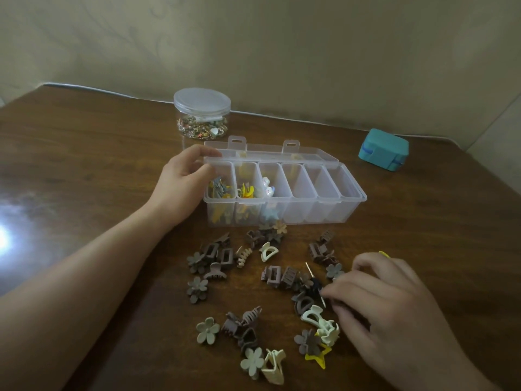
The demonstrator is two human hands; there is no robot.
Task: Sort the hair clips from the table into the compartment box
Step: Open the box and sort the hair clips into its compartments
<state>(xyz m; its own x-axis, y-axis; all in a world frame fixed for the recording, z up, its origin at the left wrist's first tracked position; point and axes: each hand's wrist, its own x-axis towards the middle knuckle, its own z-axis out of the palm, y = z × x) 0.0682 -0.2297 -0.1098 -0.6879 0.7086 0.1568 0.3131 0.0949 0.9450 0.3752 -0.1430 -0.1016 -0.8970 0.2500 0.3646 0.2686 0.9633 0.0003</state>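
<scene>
A clear compartment box [324,206] stands open at the table's middle, its lid [267,155] folded back. Its three left compartments hold small clips; the other compartments look empty. My left hand [183,184] grips the box's left end, thumb on the rim. Many brown, grey, cream and yellow hair clips [248,328] lie scattered in front of the box. My right hand [380,303] hovers over the right part of the pile, fingers curled around a thin dark clip [315,283]; whether it is gripped I cannot tell. A yellow clip [384,253] peeks out behind that hand.
A round clear jar [201,114] with a lid and small trinkets stands behind the box. A teal box [383,149] sits at the back right. The brown wooden table [84,165] meets a wall behind.
</scene>
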